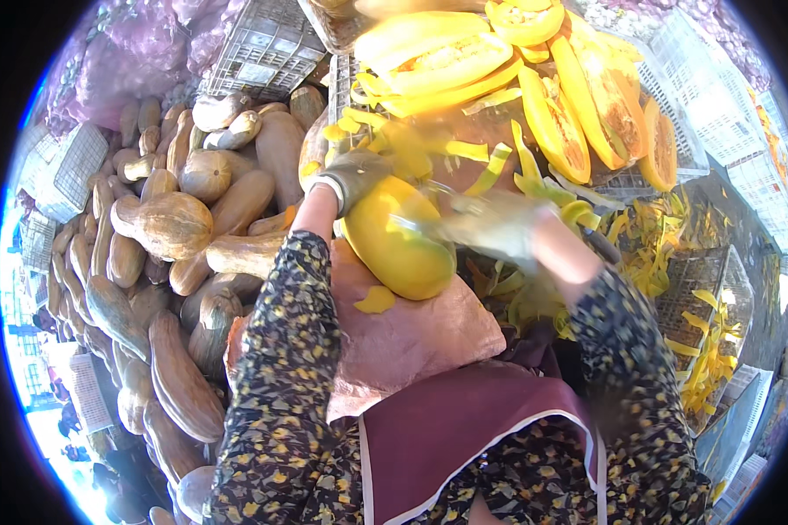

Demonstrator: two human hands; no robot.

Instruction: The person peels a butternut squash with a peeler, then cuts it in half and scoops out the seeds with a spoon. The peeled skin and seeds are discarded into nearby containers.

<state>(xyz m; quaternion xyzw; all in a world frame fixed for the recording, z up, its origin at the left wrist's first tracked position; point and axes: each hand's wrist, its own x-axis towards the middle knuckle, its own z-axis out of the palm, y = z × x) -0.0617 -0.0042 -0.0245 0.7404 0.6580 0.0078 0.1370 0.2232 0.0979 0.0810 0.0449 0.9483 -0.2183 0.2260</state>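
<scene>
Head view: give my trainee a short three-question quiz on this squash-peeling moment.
1. True or false: the peeled yellow squash rests on the person's lap, on a pinkish sack.
2. Which hand steadies the squash at its far end? A) left hand B) right hand
3. Where does the pile of unpeeled brown squashes lie, on the person's left or right?

Key:
1. True.
2. A; the right hand is blurred beside the squash, holding a tool too blurred to name.
3. Left; cut yellow halves lie ahead on crates.
</scene>
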